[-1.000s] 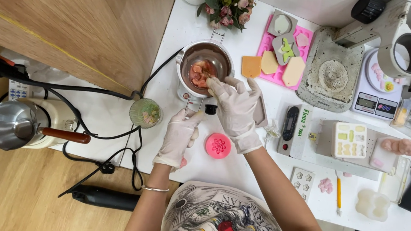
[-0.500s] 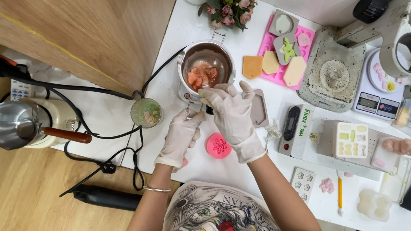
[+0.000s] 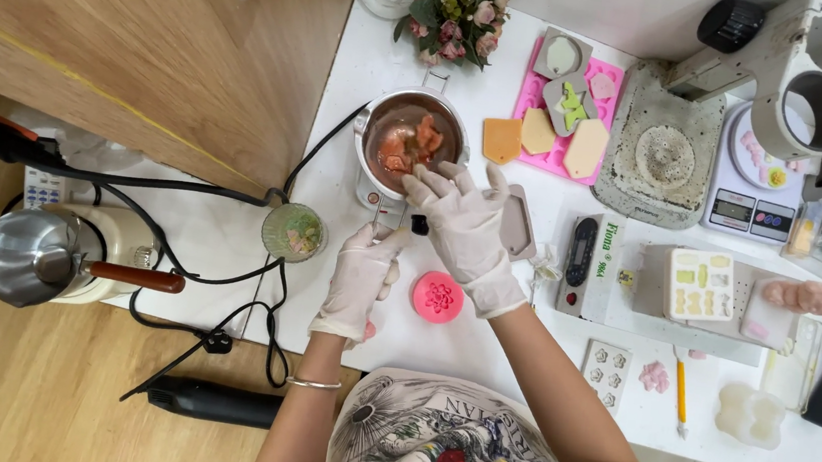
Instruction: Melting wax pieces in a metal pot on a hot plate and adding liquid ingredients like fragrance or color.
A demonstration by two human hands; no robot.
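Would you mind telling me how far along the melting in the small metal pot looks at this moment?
Done: pink and orange chunks sit in the metal pot, solid, with no liquid visible. In hand: the right hand hovers at the pot's rim, while the left hand rests by its handle. Left: the chunks are unmelted, and the round pink mould looks unfilled with liquid.

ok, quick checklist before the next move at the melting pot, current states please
1. Melting pot upright on the table: ok.
2. Pink and orange chunks inside the pot, none seen spilled: ok.
3. Right hand at the pot rim, fingers spread, gloved: ok.
4. Left hand gloved, at the pot handle; grip: cannot tell.
5. Pink round mould clear of both hands: ok.
6. Chunks melted: not ok, solid.
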